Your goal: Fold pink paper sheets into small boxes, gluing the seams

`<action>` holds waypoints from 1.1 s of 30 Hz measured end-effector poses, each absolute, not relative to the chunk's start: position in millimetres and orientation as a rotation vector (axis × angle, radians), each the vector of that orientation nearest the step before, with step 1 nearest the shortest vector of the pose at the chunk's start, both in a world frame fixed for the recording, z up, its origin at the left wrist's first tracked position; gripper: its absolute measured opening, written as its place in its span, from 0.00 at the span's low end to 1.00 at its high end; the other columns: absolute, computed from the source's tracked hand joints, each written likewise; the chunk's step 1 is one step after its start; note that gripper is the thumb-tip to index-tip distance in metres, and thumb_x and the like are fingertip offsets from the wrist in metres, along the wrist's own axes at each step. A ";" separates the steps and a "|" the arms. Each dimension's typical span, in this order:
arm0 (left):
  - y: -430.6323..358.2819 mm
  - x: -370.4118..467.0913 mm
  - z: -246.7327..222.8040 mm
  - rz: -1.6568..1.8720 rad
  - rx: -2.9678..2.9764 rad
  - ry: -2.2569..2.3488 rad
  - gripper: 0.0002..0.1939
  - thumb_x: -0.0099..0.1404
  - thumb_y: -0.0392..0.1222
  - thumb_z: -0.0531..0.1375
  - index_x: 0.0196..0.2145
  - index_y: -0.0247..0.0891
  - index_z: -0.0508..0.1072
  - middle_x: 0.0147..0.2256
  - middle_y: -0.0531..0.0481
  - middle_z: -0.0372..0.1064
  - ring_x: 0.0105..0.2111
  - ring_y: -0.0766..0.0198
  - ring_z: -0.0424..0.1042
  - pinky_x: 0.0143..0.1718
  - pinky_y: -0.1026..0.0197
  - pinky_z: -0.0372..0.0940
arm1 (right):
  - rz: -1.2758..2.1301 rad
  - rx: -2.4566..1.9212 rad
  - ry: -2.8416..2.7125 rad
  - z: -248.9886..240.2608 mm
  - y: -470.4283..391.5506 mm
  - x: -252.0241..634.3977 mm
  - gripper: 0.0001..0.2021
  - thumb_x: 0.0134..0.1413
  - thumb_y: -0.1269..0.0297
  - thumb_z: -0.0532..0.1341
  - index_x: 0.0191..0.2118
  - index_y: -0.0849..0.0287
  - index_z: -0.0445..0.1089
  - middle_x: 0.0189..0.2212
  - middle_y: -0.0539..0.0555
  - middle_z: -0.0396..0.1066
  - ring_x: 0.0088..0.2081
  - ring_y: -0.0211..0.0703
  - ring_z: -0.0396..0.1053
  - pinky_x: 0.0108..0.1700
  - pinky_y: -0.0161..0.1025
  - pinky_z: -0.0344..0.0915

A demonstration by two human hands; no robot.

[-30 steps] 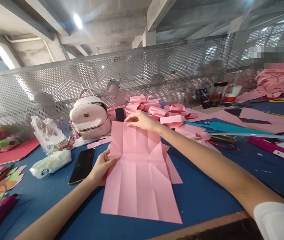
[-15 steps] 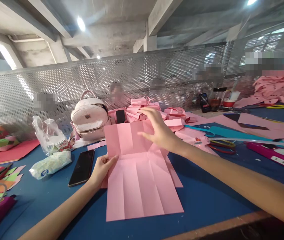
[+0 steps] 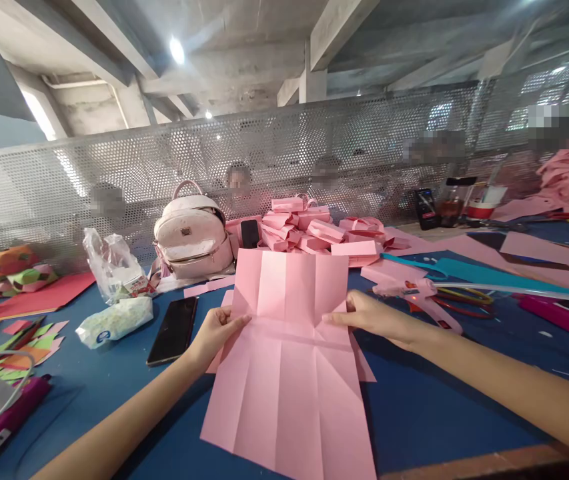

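Observation:
A creased sheet of pink paper [image 3: 289, 380] is held up at its middle fold, its far part standing and its near part sloping toward me. My left hand [image 3: 217, 333] pinches the left edge at the cross crease, thumb on top. On the opposite edge, my right hand [image 3: 359, 313] grips the paper at the same crease. Under it, part of another pink sheet [image 3: 363, 363] shows on the blue table [image 3: 424, 407]. Behind the paper lies a heap of folded pink paper pieces [image 3: 309, 223].
Left of the paper are a black phone [image 3: 173, 331], a tissue pack [image 3: 114, 322], a plastic bag [image 3: 114, 267] and a backpack [image 3: 191, 237]. A pink glue gun [image 3: 419, 293] and a magenta power strip [image 3: 564, 317] lie to the right. A perforated metal screen [image 3: 164, 157] stands behind.
My right hand has come down from the top of the sheet to its right edge and closed on it. The paper's near end has moved toward me, and the view has shifted slightly left.

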State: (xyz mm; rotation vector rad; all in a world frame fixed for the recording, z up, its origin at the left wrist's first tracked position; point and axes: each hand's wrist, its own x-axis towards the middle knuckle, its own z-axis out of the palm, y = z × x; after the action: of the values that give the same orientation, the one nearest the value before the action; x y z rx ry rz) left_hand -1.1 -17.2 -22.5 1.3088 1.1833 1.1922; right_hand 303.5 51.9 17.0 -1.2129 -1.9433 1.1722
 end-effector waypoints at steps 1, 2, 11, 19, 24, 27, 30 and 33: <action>-14.9 -4.0 -19.8 1.140 1.362 1.188 0.22 0.54 0.60 0.68 0.30 0.35 0.77 0.24 0.50 0.75 0.22 0.62 0.72 0.24 0.63 0.65 | 1.139 -1.180 -1.961 22.8 52.8 307.1 0.23 0.42 0.47 0.69 0.39 0.61 0.76 0.35 0.60 0.78 0.38 0.58 0.76 0.37 0.46 0.72; -12.0 -6.7 -16.4 1.077 1.422 1.189 0.22 0.54 0.60 0.68 0.28 0.35 0.77 0.23 0.50 0.74 0.20 0.63 0.70 0.23 0.64 0.63 | 1.079 -1.113 -1.978 30.8 53.0 310.2 0.24 0.46 0.48 0.67 0.46 0.59 0.74 0.42 0.61 0.78 0.43 0.59 0.75 0.41 0.48 0.73; 26.8 25.3 45.6 0.526 1.970 1.067 0.19 0.48 0.47 0.71 0.13 0.36 0.69 0.14 0.57 0.58 0.17 0.71 0.53 0.20 0.65 0.46 | -0.037 -0.713 -2.675 99.8 28.3 271.7 0.30 0.50 0.59 0.69 0.60 0.50 0.64 0.58 0.56 0.68 0.59 0.58 0.64 0.56 0.52 0.62; 43.7 41.7 37.4 0.547 2.190 1.215 0.15 0.43 0.50 0.72 0.23 0.39 0.75 0.21 0.56 0.65 0.23 0.65 0.60 0.25 0.65 0.51 | 0.035 -0.951 -3.028 67.8 65.0 246.5 0.05 0.44 0.65 0.67 0.31 0.58 0.75 0.29 0.52 0.75 0.32 0.48 0.73 0.28 0.36 0.56; 39.5 24.8 5.0 0.592 2.215 1.386 0.20 0.35 0.47 0.74 0.27 0.40 0.76 0.21 0.58 0.65 0.21 0.65 0.62 0.23 0.66 0.51 | 0.049 -0.944 -2.967 47.5 72.4 253.3 0.01 0.46 0.66 0.65 0.28 0.56 0.73 0.29 0.52 0.74 0.37 0.50 0.73 0.28 0.36 0.51; 35.5 23.4 -2.0 0.615 2.259 1.439 0.14 0.38 0.44 0.73 0.22 0.40 0.75 0.19 0.58 0.63 0.20 0.65 0.62 0.23 0.66 0.50 | 0.060 -0.925 -2.945 40.7 71.9 252.9 0.01 0.45 0.69 0.65 0.28 0.56 0.72 0.31 0.53 0.75 0.38 0.52 0.73 0.28 0.36 0.53; 23.6 30.2 -2.4 0.660 2.326 1.505 0.08 0.45 0.40 0.71 0.22 0.40 0.76 0.21 0.55 0.68 0.24 0.61 0.67 0.25 0.64 0.53 | 0.109 -0.852 -2.951 35.7 62.4 250.7 0.07 0.46 0.74 0.63 0.32 0.56 0.74 0.34 0.52 0.77 0.39 0.50 0.74 0.30 0.36 0.57; 1.1 42.4 -5.0 0.695 2.399 1.550 0.01 0.55 0.39 0.66 0.28 0.40 0.78 0.29 0.48 0.74 0.30 0.55 0.72 0.31 0.60 0.60 | 0.169 -0.762 -2.953 27.3 44.6 251.6 0.15 0.52 0.77 0.58 0.41 0.55 0.76 0.40 0.52 0.78 0.43 0.47 0.75 0.38 0.37 0.64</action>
State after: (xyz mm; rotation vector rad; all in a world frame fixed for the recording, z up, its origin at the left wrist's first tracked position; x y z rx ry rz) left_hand 42.4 1.1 -5.0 2.3995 1.5499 0.6951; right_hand 251.6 44.6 27.3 -0.7620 -2.9528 0.1686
